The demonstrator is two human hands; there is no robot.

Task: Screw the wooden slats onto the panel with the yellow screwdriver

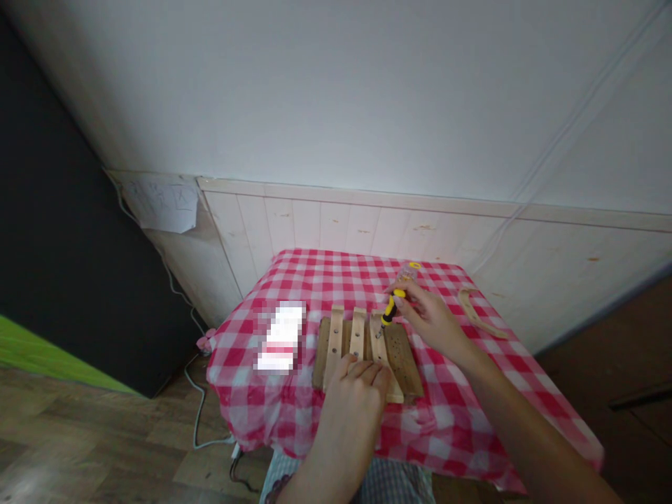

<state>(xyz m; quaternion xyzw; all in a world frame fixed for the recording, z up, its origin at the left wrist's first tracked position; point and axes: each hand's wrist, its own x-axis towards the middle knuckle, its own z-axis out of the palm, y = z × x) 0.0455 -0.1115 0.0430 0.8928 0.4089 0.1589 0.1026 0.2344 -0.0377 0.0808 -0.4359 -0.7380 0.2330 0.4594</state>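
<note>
My right hand point(428, 316) is closed around the yellow-and-black handle of a screwdriver point(389, 311), which is tilted. The screwdriver's tip meets a screw point on the rightmost bent wooden strip point(379, 344). Curled over the lower part of the strips, my left hand point(362, 388) presses down and hides part of them. A middle wooden strip point(358, 336) and a left wooden strip point(336, 339) lie alongside, with dark screw heads or holes in them. All three rest on a thick brown wooden board point(407, 357), whose bare right side has many small holes.
A red-and-white checked cloth point(315, 273) covers the table. A loose curved wooden strip point(475, 318) lies at the right. A small clear bag with a yellow part point(414, 266) is at the back. A blurred white rectangle point(286, 332) sits left. Wall panelling point(346, 224) stands behind the table.
</note>
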